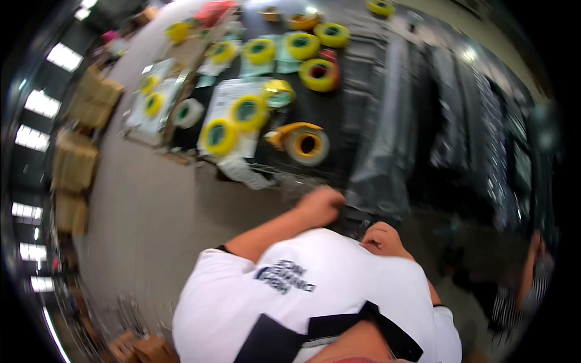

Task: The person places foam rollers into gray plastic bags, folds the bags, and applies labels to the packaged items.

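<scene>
**Close quarters at a crowded black tabletop [331,112]**

From here I see a long, dark-grey bundle in glossy, creased plastic [381,175], its near end by the person's white cotton-like T-shirt [363,272]. The right hand [384,238] curls at that end, fingers bent; what it grips, I cannot tell. The left hand [324,206] is loosely fisted just beside the bundle at the tabletop's edge, and blur hides whether anything is in it.

To the left, fat yellow tape rolls with green cores [249,113] crowd the surface, some on white printed paper sheets [230,94] too smeared to read. Nearest the hands sits an orange-yellow tape dispenser [296,139], its roll ring-shaped; a whitish round tape roll [188,113] lies farther left. To the right, more black, shiny plastic-wrapped packs [451,109] stand in a row, hemming the bundle in. Dark lettering marks the T-shirt's chest. A co-worker's striped sleeve [525,293] shows at lower right, and tan cardboard stacks [94,97] rise at far left.
</scene>
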The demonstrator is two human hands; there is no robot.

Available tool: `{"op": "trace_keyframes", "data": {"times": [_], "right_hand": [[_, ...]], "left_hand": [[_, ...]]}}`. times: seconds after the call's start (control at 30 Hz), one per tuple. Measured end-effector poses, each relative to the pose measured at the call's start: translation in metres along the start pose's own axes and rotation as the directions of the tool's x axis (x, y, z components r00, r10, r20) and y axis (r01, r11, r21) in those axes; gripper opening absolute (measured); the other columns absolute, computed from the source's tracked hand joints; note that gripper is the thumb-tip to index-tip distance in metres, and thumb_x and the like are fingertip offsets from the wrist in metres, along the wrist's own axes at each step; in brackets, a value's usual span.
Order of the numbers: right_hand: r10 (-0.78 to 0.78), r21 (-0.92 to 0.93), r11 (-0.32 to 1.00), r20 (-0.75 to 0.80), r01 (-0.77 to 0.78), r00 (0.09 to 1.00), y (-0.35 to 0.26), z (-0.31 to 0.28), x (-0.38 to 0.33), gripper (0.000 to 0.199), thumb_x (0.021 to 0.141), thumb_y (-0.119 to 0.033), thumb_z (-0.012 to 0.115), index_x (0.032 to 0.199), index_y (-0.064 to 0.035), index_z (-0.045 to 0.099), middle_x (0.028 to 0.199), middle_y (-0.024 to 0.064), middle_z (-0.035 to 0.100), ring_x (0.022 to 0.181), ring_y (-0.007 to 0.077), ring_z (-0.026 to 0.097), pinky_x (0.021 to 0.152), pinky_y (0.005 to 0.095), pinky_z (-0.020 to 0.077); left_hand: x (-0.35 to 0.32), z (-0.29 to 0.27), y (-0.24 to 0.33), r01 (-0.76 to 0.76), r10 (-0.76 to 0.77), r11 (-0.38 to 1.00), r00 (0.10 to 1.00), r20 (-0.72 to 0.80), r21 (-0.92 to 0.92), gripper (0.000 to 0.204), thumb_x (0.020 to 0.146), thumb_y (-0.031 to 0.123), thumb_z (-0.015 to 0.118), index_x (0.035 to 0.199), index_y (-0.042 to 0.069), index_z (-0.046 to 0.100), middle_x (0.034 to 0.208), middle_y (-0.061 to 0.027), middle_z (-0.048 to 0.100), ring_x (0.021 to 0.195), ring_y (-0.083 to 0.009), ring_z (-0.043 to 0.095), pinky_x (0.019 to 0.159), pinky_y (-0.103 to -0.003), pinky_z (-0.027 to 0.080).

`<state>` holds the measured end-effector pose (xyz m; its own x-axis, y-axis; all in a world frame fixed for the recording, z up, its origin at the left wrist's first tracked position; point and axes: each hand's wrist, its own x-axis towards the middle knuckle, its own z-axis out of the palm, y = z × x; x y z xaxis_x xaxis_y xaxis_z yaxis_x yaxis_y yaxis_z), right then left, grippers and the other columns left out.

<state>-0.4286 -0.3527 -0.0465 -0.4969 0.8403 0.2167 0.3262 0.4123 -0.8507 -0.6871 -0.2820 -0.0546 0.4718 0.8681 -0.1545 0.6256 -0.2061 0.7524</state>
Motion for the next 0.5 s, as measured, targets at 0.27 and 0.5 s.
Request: {"op": "trace_keyframes", "data": {"times": [0.27,0.5], "right_hand": [[0.972,-0.823,0.214,0.234,-0.526,0.030,0.130,-0.002,-0.311,0.026,0.072,-0.025,0.072,0.094,-0.0092,0.074,0.096,0.0110,0.070,0.094,0.0292,0.067,0.080,0.0447,0.0551],[-0.001,-0.787,0.594,-0.205,-0.164,0.979,0.051,-0.085,-0.058,0.072,0.069,-0.013,0.073,0.137,-0.0120,0.051,0.148,0.0064,0.043,0.135,0.0260,0.041,0.111,0.0385,0.0352]], "left_hand": [[0.071,-0.032,-0.008,-0.596,0.626,0.478,0.746,0.225,0.646,0.060,0.078,0.013,0.062,0.136,0.013,0.051,0.155,-0.0008,0.035,0.145,-0.0235,0.028,0.119,-0.041,0.021],[0.103,-0.034,0.004,-0.790,0.750,0.184,0.498,0.436,0.585,0.066,0.069,0.013,0.067,0.133,0.013,0.054,0.152,-0.0010,0.040,0.145,-0.0214,0.030,0.121,-0.041,0.020]]}}
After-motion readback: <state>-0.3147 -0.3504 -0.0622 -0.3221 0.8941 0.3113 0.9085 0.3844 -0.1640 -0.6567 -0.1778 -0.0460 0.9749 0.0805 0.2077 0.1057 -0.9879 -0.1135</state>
